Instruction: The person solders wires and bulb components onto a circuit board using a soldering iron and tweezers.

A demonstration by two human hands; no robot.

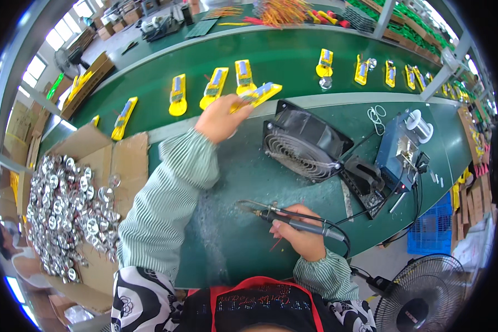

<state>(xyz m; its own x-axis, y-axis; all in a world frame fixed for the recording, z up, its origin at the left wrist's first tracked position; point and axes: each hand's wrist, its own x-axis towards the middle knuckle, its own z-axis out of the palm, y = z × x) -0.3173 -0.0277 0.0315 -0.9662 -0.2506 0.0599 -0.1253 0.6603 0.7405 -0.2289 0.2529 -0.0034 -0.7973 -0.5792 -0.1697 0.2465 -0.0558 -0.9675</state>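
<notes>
Fingers [242, 112] of the left hand [218, 120] grasp one long, narrow yellow plastic unit [267, 92] by its near end, while those of the right hand [306, 237] are wrapped around one dark, pen-shaped soldering iron [315, 228], its tip pointing left. Four more whole yellow units lie left of the held one or just behind it, with part of a fifth at the far left; three lie singly to the right, and beyond them a run is too crowded to count. Two round silver lamp cups [326, 83] sit beside units there. One brown cardboard box [130, 160] holds a heap of such cups, past counting.

The held unit slants up to the right, a pale blue-violet cylinder set along its face; it is at the near edge of the green conveyor belt [293, 52], though whether it touches cannot be told. On the scuffed green worktop [238, 249] stand one black square fan with a wire grille [304, 144], one blue box-shaped station [390, 155] and one white spool [419, 126]. A black round floor fan [420, 301] and a blue plastic crate [431, 227] stand at lower right.
</notes>
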